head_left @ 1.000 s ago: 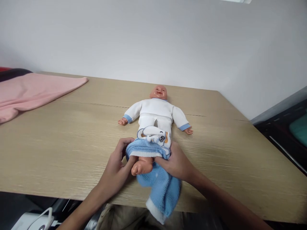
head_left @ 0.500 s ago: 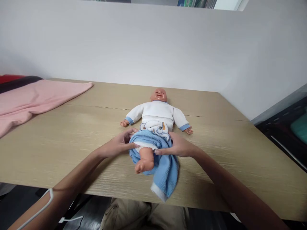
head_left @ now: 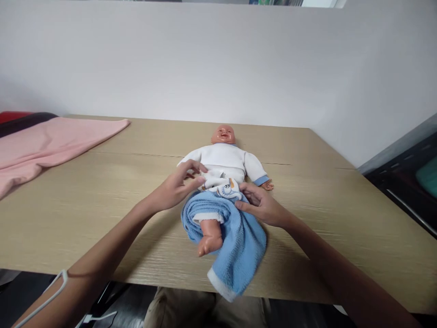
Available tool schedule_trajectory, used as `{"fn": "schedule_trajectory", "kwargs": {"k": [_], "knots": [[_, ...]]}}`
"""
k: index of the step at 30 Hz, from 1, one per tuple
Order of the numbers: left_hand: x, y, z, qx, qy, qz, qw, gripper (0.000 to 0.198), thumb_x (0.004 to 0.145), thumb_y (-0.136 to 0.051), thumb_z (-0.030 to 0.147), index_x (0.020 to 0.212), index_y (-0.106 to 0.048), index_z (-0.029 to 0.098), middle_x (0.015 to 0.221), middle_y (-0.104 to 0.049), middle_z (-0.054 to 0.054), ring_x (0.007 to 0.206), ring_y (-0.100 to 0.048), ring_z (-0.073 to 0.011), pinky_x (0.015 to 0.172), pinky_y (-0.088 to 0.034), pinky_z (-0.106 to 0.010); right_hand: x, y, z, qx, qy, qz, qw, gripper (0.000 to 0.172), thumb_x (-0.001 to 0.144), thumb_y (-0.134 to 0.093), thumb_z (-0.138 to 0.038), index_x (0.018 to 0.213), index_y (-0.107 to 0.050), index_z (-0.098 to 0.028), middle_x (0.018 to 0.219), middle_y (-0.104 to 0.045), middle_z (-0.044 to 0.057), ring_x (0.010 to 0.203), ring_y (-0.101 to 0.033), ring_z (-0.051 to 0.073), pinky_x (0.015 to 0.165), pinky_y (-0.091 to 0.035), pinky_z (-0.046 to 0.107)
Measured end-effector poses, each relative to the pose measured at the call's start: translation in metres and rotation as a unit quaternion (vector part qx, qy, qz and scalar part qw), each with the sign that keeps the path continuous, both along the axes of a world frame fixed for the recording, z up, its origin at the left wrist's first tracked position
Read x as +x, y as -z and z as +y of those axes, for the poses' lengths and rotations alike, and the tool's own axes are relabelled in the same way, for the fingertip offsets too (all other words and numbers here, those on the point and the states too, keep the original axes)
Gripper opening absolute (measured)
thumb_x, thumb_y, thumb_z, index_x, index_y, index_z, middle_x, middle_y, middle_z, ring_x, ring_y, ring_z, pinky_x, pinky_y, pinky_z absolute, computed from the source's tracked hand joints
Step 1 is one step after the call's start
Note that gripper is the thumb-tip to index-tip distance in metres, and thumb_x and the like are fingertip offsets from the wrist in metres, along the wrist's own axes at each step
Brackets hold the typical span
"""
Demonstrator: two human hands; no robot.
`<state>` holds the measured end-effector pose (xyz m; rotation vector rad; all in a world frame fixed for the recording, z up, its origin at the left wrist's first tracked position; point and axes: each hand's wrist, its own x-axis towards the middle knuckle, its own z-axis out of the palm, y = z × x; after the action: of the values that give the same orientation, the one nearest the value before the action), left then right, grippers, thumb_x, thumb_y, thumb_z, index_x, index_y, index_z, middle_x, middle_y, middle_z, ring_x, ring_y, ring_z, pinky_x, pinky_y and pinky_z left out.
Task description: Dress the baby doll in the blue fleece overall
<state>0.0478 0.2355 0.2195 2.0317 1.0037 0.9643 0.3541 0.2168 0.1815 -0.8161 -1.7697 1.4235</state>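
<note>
A baby doll (head_left: 223, 157) in a white top lies on its back on the wooden table (head_left: 85, 196), head away from me. Light blue fleece trousers (head_left: 235, 237) with a white elephant patch are bunched round its hips. One bare foot (head_left: 209, 243) sticks out of a leg opening; the other trouser leg hangs limp over the table's near edge. My left hand (head_left: 179, 184) pinches the waistband at the doll's left hip. On the other hip my right hand (head_left: 259, 205) grips the waistband.
A pink cloth (head_left: 44, 146) lies spread at the table's far left. A white wall stands behind the table. A dark shelf (head_left: 403, 182) with a teal thing is at the right. A white cable hangs at my left forearm.
Both hands have slid the trousers' waistband up from the doll's thighs to its hips, and more of the bare leg now shows.
</note>
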Motion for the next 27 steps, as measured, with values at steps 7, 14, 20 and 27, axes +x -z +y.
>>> {"fn": "schedule_trajectory", "kwargs": {"k": [7,14,20,27], "knots": [[0.047,-0.044,0.044,-0.122,0.314,0.194,0.921,0.04,0.09,-0.087,0.055,0.101,-0.073,0.02,0.087,-0.066,0.001,0.077,-0.057,-0.0178,0.067,-0.044,-0.029,-0.001,0.001,-0.008,-0.067,-0.024,0.134,0.988,0.048,0.088,-0.095,-0.042,0.12,-0.062,-0.028,0.105,-0.063,-0.003,0.096,-0.063,0.014,0.087,-0.053,0.023],[0.052,-0.02,0.055,-0.172,0.363,0.074,0.913,0.028,0.098,-0.079,0.045,0.108,-0.071,0.02,0.098,-0.071,-0.002,0.09,-0.065,-0.0202,0.083,-0.054,-0.028,0.016,-0.004,-0.003,-0.137,-0.1,-0.018,0.985,0.049,0.093,-0.089,-0.053,0.123,-0.069,-0.019,0.104,-0.068,0.001,0.094,-0.066,0.017,0.084,-0.055,0.028],[0.053,-0.005,0.047,-0.188,0.385,0.089,0.899,0.034,0.092,-0.086,0.051,0.106,-0.074,0.022,0.101,-0.073,-0.001,0.092,-0.068,-0.0225,0.081,-0.056,-0.029,0.018,-0.014,-0.009,-0.096,0.019,0.088,0.991,0.048,0.086,-0.092,-0.061,0.107,-0.075,-0.02,0.09,-0.065,0.0,0.076,-0.057,0.015,0.067,-0.048,0.024],[0.051,0.001,0.05,-0.245,0.42,0.042,0.873,0.032,0.093,-0.088,0.05,0.105,-0.08,0.021,0.102,-0.08,-0.003,0.098,-0.074,-0.0255,0.091,-0.061,-0.033,0.018,-0.023,-0.012,-0.156,-0.122,-0.013,0.98,0.047,0.087,-0.093,-0.054,0.118,-0.075,-0.023,0.106,-0.071,0.001,0.095,-0.067,0.018,0.083,-0.058,0.026]]}}
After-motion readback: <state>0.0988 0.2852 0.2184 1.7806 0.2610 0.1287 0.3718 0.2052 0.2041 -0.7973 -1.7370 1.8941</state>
